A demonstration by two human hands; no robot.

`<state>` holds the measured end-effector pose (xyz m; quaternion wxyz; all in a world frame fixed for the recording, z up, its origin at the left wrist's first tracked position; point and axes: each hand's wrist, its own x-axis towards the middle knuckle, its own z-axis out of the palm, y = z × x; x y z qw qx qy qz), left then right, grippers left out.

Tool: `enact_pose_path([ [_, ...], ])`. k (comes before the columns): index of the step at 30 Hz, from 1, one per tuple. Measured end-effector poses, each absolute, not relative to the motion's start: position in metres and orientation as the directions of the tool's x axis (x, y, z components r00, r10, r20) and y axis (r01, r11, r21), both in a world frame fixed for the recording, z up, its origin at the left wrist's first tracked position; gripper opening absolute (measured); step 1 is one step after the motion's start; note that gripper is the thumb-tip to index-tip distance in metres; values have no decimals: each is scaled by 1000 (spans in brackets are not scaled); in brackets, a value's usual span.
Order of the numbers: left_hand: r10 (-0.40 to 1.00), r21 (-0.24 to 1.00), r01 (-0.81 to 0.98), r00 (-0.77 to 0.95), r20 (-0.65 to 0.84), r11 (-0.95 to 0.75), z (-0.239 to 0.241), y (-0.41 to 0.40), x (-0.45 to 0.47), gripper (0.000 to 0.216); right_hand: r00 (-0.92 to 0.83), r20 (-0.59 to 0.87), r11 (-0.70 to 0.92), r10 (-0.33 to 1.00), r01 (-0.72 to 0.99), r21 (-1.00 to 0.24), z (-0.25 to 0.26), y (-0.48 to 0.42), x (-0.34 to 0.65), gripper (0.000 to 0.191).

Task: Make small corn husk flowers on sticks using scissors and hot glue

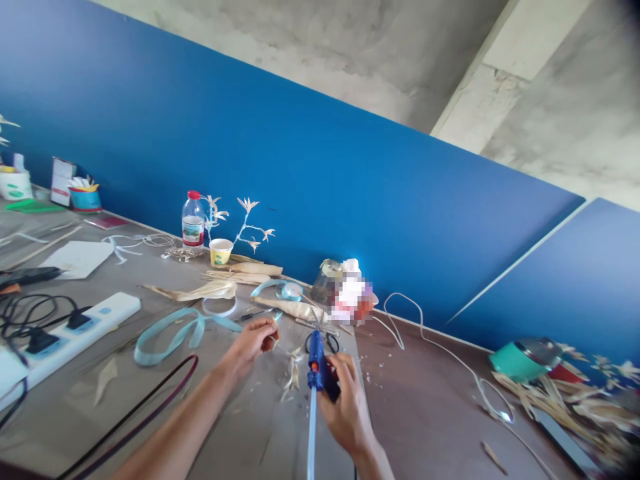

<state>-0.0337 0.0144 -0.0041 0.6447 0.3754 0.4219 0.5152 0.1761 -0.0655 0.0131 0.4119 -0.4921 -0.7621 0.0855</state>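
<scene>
My right hand (345, 400) is wrapped round the grip of a blue hot glue gun (315, 357), with a long pale glue stick (312, 433) sticking out of its rear towards me. The gun's nozzle points away, near a pair of scissors (332, 343) partly hidden behind it. To the left, my left hand (257, 340) is closed in a pinch; what its fingers hold is too small to make out. Between the hands lies a flower of pale dried husk (293, 375). Light blue ribbon (167, 340) curls on the table left of my left hand.
A white power strip (85, 340) with black plugs and cables occupies the left side. Dried corn husks (210, 291), a bottle (193, 223) and a yellow cup (221, 252) with flower stems stand or lie towards the blue partition (300, 167). A white cable (450, 353) crosses the right.
</scene>
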Motion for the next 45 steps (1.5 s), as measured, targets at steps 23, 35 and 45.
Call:
enact_pose_path([
  [23,943,986,-160,332,6,50,12,-6,-23,21,52,381,167,923,839,-518,5,-66,256,24],
  [35,913,999,38,408,4,-21,6,-7,-10,18,-90,174,195,981,507,-839,30,-26,130,15],
  [45,926,931,301,369,84,-205,1,2,-18,23,62,83,76,995,95,-993,29,-23,140,10],
])
